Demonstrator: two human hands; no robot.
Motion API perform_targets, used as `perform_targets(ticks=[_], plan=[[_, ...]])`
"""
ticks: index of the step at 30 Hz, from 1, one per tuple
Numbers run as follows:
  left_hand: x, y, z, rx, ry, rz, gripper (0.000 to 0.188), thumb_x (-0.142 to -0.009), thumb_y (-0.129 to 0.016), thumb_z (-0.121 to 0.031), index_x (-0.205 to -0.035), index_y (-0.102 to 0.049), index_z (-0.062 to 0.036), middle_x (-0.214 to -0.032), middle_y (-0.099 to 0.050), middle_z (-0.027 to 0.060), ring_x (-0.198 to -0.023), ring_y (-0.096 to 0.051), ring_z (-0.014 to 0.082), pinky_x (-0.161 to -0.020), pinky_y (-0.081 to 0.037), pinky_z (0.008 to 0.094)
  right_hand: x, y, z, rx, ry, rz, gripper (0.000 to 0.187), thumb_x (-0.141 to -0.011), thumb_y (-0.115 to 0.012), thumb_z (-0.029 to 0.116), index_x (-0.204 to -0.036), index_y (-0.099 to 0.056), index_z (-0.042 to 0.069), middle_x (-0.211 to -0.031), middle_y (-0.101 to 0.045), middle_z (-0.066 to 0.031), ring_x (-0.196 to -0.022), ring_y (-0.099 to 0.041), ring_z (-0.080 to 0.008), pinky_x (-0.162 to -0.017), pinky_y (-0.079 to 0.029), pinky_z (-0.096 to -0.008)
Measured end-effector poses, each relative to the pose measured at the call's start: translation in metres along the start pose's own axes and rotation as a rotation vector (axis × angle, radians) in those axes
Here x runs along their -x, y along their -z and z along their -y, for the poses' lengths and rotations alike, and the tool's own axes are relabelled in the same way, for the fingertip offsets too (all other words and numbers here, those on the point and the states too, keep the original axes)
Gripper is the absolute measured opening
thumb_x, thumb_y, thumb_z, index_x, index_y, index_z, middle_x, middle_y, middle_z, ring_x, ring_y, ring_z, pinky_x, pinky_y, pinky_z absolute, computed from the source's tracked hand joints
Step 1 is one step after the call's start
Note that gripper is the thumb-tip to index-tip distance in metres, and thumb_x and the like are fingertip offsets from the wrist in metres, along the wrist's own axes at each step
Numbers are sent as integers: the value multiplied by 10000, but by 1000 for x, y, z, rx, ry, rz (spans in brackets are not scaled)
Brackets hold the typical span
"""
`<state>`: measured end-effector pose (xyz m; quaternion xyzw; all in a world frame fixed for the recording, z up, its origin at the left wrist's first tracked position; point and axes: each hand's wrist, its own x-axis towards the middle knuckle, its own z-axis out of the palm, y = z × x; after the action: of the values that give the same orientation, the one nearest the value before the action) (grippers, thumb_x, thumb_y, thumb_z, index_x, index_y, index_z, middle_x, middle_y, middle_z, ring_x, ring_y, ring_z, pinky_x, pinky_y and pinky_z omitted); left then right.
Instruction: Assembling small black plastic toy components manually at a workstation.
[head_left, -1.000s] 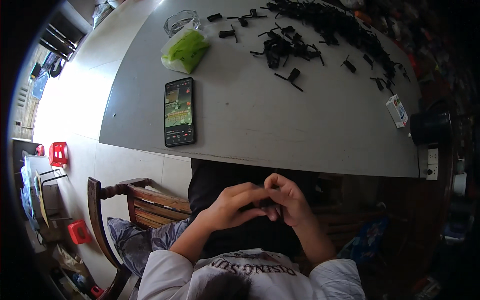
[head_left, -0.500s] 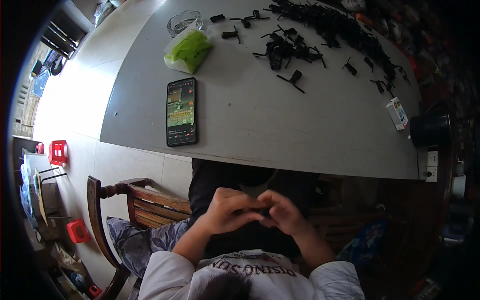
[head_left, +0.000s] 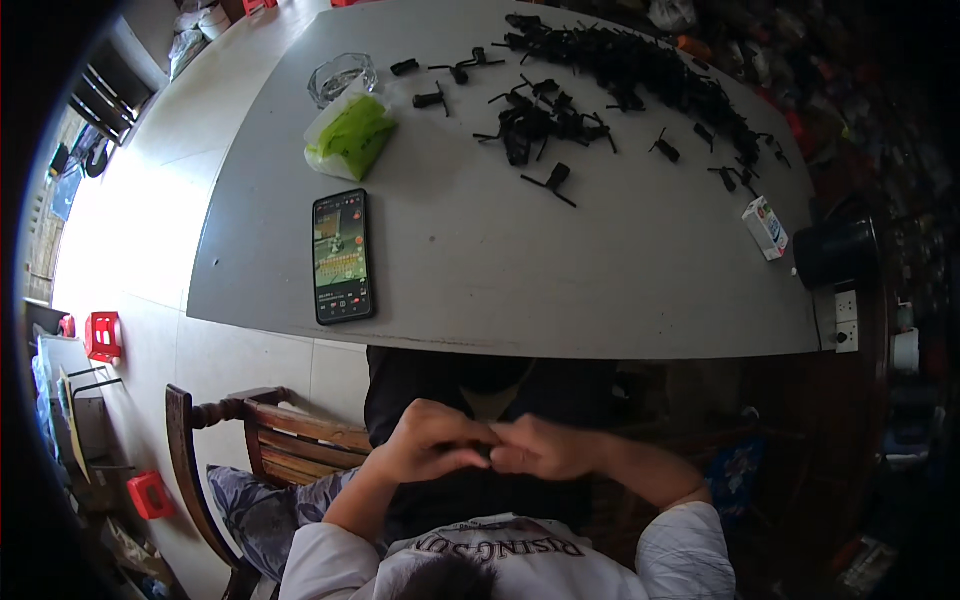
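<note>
Over my lap, below the table's front edge, my left hand (head_left: 430,442) and my right hand (head_left: 545,447) meet at the fingertips. The left thumb and fingers are pinched together. My right fingers are curled in against them and partly smeared by motion. Something small and dark seems to sit between the fingertips, but it is mostly hidden and I cannot make out its kind. On the table ahead lies a loose small black part with thin rods (head_left: 551,185). Behind it is a small heap of similar black parts (head_left: 540,122), and a larger pile (head_left: 640,70) stretches along the far right edge.
On the grey table (head_left: 450,290) a lit phone (head_left: 341,256) lies near the front left. Behind it are a green and white plastic bag (head_left: 352,140) and a glass ashtray (head_left: 342,78). A small carton (head_left: 765,228) and a black container (head_left: 835,255) are at right. A wooden bench (head_left: 300,430) is beside me.
My right hand has turned and its forearm has swung up and outward, the fingers now folded against the left hand. The whole view has shifted slightly.
</note>
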<state>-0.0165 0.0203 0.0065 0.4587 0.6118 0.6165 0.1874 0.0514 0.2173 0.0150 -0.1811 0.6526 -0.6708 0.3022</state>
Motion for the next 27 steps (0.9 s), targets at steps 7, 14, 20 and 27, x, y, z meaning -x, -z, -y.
perform_targets(ticks=[7,14,20,27], plan=[[4,-12,14,437,327,-420,327,-806,-619,-292,-895,-501,0,-733,-535,45,-562,-499,94,-521,-399,204,-72,131,-1,1361,32,-1185,309,-850,-588,240,-1113,-534,86,-955,-545,-147,-872,-546,-299,-743,-447,-396],[16,-11,35,751,339,-371,384,-874,-494,-368,-686,-433,-38,-665,-458,54,-506,-430,137,-454,-339,231,-78,145,-34,1542,-119,-946,189,-815,-581,130,-1004,-581,118,-856,-552,-123,-757,-548,-268,-685,-433,-392],[-21,-21,24,574,452,-540,272,-903,-554,-277,-951,-487,-18,-689,-468,47,-510,-433,91,-473,-350,180,-32,43,-18,75,275,-637,236,-927,-505,282,-821,-518,72,-733,-498,-36,-638,-497,-149,-654,-408,-298],[-15,-25,26,567,333,-533,264,-789,-658,-38,-1021,-547,21,-743,-574,30,-545,-480,61,-508,-375,174,-20,-8,-12,-655,349,-541,480,-901,-430,542,-792,-438,75,-695,-459,-33,-626,-456,-128,-610,-388,-256]])
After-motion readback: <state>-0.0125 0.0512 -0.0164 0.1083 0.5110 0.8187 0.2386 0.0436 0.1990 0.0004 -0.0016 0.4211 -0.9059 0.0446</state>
